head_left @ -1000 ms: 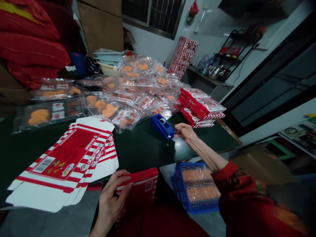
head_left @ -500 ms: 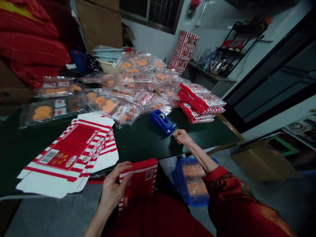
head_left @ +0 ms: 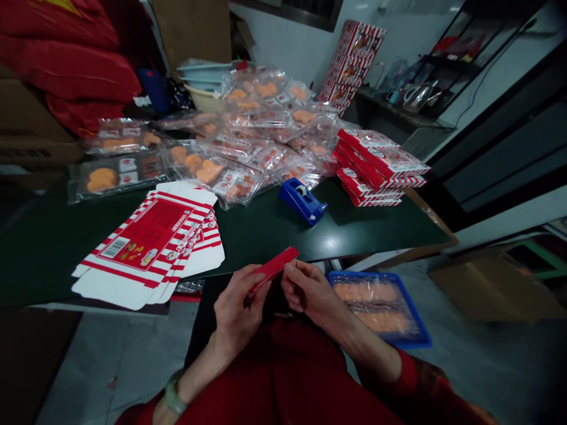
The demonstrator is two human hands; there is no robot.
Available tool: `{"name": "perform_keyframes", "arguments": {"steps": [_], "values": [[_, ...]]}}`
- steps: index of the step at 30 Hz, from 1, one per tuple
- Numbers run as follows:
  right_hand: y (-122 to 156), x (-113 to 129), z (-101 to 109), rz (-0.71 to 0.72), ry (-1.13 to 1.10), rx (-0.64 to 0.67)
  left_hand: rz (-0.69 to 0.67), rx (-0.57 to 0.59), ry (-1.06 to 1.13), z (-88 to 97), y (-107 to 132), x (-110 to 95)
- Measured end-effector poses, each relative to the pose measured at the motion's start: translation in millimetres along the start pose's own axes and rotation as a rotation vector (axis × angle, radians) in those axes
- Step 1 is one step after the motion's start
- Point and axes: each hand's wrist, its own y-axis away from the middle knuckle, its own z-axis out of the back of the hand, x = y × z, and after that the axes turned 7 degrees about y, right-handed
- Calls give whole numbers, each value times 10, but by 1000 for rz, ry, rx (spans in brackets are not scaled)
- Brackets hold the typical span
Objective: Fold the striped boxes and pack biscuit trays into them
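Observation:
Both my hands hold a red box (head_left: 273, 267) over my lap, seen edge-on. My left hand (head_left: 237, 310) grips its near end with fingers curled round it. My right hand (head_left: 308, 289) pinches the box's right end with closed fingers; whether a strip of tape is in them I cannot make out. A blue tape dispenser (head_left: 303, 200) stands on the dark green table (head_left: 363, 227) just beyond my hands. A stack of flat red-and-white striped box blanks (head_left: 150, 245) lies on the table to the left.
Many clear packets of orange snacks (head_left: 230, 159) cover the back of the table. Closed striped boxes (head_left: 376, 168) are stacked at the right. A blue crate (head_left: 381, 304) of packets sits on the floor by my right knee. Cardboard cartons (head_left: 195, 29) and red bags (head_left: 75, 65) stand behind.
My right hand left the tape dispenser and came back to the red box. The box turned from facing me to edge-on, and my view tilted down.

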Motion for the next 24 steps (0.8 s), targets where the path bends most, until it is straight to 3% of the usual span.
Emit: {"name": "perform_keyframes", "arguments": {"steps": [7, 15, 17, 21, 24], "values": [[19, -28, 91, -109, 89, -128, -157, 32, -105, -84, 103, 15], [49, -159, 97, -273, 104, -198, -243, 58, -146, -134, 195, -1], [66, -208, 78, -214, 114, -212, -219, 41, -94, -130, 174, -47], [96, -386, 25, 50, 165, -270, -82, 4, 86, -85, 89, -198], [120, -490, -5, 141, 172, -340, 13, -50, 187, -37, 17, -299]]}}
